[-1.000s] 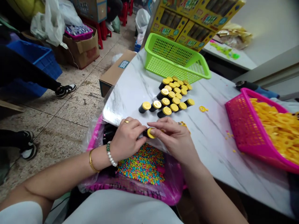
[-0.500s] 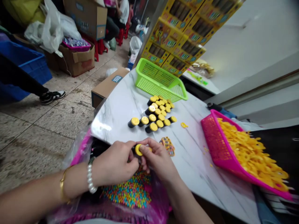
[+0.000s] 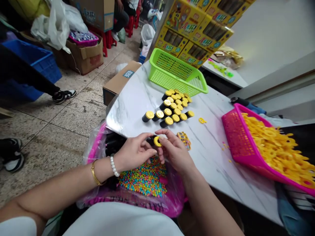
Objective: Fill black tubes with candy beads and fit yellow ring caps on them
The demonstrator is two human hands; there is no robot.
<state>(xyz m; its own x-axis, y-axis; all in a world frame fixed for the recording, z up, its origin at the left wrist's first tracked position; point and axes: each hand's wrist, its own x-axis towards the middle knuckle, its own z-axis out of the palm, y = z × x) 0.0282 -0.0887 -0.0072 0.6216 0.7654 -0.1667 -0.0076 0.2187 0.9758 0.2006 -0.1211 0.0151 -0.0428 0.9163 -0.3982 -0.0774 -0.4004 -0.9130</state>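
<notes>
My left hand (image 3: 135,152), with a pearl bracelet at the wrist, is closed around the dark body of a small black tube. The tube's yellow cap (image 3: 157,141) faces right, pinched by the thumb and fingers of my right hand (image 3: 176,152). Below both hands, small multicoloured candy balls (image 3: 145,180) fill part of a plastic-lined pink basket (image 3: 94,144), with black tubes (image 3: 114,142) lying at its left side. Several yellow-capped black tubes (image 3: 168,121) stand grouped on the marble-patterned table (image 3: 128,114). Printed stickers or cards (image 3: 184,141) lie near my right hand.
A green basket (image 3: 177,78) stands behind the tubes, before stacked yellow boxes (image 3: 189,26). At right, a pink basket (image 3: 231,141) holds yellow ring-shaped plastic parts (image 3: 278,147); one loose yellow part (image 3: 202,120) lies on the table. A cardboard box (image 3: 115,85) sits by the table's left edge.
The whole view has shifted, so the table and baskets sit higher and further right. My left fingers have loosened slightly and spread along the tube; my right hand still pinches its cap.
</notes>
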